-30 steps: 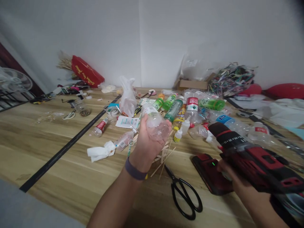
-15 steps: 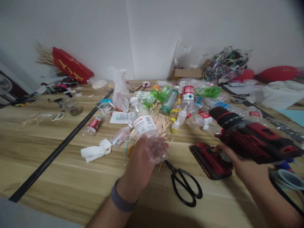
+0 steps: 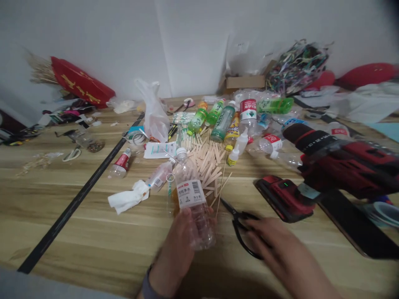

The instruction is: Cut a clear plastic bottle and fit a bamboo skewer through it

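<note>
My left hand (image 3: 179, 234) is wrapped round the lower part of a clear plastic water bottle (image 3: 191, 193), which has a white label and a white cap and tilts away from me. Just to its right, a pair of black-handled scissors (image 3: 236, 216) lies on the wooden table. The fingers of my right hand (image 3: 276, 245) are over the scissors' handles; they are smeared by motion, so whether they grip is unclear. A red and black cordless drill (image 3: 335, 164) rests on its battery foot to the right, apart from both hands.
Wooden sticks (image 3: 210, 160) lie heaped beyond the bottle. Several plastic bottles, among them a green one (image 3: 223, 122), crowd the back. A small white glue bottle (image 3: 233, 157) stands nearby. A black phone (image 3: 358, 226) lies beside the drill; a crumpled white tissue (image 3: 127, 197) lies left.
My right hand has let go of the drill, which now stands on the table, and has moved left to the scissors. My left hand has lowered the bottle a little.
</note>
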A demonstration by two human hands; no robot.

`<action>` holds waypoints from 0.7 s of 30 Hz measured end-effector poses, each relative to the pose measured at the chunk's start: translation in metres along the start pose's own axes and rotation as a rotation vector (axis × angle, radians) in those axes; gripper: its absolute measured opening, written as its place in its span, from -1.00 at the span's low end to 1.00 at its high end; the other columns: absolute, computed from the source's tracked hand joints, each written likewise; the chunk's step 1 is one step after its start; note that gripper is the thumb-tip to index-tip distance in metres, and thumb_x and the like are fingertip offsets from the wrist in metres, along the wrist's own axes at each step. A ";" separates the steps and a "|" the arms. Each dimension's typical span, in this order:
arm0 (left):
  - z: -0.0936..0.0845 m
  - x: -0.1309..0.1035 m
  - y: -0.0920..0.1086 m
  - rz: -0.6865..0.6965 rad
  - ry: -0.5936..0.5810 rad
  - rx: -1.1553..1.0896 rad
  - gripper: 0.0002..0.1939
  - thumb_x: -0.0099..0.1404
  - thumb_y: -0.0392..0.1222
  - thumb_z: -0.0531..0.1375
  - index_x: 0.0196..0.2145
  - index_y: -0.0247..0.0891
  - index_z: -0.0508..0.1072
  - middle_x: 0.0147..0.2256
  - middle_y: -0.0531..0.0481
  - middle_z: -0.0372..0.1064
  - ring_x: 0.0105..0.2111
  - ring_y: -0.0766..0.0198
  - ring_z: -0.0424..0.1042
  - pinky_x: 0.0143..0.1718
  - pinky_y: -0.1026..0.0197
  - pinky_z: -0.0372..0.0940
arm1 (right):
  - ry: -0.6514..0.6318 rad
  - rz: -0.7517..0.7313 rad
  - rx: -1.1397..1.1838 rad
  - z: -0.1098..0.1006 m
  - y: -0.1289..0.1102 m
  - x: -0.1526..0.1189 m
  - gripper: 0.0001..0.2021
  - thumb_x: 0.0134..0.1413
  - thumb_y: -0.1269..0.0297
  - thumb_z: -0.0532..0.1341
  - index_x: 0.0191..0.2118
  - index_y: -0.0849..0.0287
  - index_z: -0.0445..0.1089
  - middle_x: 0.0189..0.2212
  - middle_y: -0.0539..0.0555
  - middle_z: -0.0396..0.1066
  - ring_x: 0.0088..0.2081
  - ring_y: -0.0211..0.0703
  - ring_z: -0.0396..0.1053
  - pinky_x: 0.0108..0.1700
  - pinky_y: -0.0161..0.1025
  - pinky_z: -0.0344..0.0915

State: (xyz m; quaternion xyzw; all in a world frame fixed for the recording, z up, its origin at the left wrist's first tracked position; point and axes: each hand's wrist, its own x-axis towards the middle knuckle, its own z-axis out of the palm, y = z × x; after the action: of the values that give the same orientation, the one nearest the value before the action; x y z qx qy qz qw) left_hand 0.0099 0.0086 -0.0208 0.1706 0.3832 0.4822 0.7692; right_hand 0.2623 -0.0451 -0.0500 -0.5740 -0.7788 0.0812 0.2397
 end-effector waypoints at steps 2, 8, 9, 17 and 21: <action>-0.005 -0.004 -0.001 -0.011 0.018 0.048 -0.46 0.07 0.23 0.42 -0.19 -0.28 0.60 -0.25 -0.16 0.60 -0.31 0.12 0.56 -0.27 0.14 0.40 | -0.275 0.016 0.015 0.014 -0.036 0.039 -0.67 0.20 0.42 0.21 0.04 -0.01 0.49 -0.27 0.08 0.52 -0.25 -0.03 0.50 -0.21 -0.20 0.36; -0.022 -0.016 -0.008 0.064 0.075 0.037 -0.49 0.08 0.21 0.43 -0.19 -0.24 0.60 -0.23 -0.13 0.58 -0.32 0.16 0.53 -0.33 0.20 0.38 | -0.399 0.223 0.018 0.042 -0.059 0.106 -0.82 0.26 0.36 0.15 -0.35 0.16 0.46 -0.40 0.11 0.53 -0.38 -0.05 0.48 -0.40 -0.26 0.12; -0.024 -0.017 -0.009 0.064 0.066 0.041 -0.51 0.10 0.21 0.43 -0.19 -0.23 0.60 -0.24 -0.13 0.57 -0.32 0.16 0.53 -0.34 0.20 0.38 | -0.393 0.246 0.025 0.045 -0.056 0.108 -0.81 0.25 0.38 0.14 -0.40 0.16 0.43 -0.44 0.10 0.52 -0.40 -0.07 0.47 -0.41 -0.26 0.10; -0.011 -0.012 0.000 -0.021 0.013 -0.037 -0.55 0.10 0.14 0.45 -0.22 -0.29 0.62 -0.24 -0.16 0.59 -0.31 0.13 0.54 -0.27 0.17 0.40 | -0.254 0.338 0.093 0.029 -0.037 0.072 -0.84 0.22 0.33 0.04 -0.39 0.08 0.26 -0.53 0.05 0.45 -0.48 -0.09 0.45 -0.42 -0.26 0.29; 0.016 0.003 0.019 -0.012 0.136 -0.289 -0.65 0.18 0.01 0.42 -0.25 -0.34 0.57 -0.31 -0.12 0.59 -0.34 0.18 0.56 -0.24 0.18 0.45 | 0.040 0.196 0.253 0.010 -0.017 0.011 -0.77 0.34 0.07 0.07 -0.05 0.05 0.32 -0.34 0.06 0.56 -0.39 -0.13 0.56 -0.39 -0.34 0.44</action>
State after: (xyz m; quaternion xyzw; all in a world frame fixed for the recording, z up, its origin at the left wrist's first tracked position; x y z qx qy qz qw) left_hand 0.0112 0.0218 0.0005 0.0228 0.3617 0.5382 0.7609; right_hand 0.2410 -0.0389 -0.0488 -0.6140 -0.6975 0.1903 0.3167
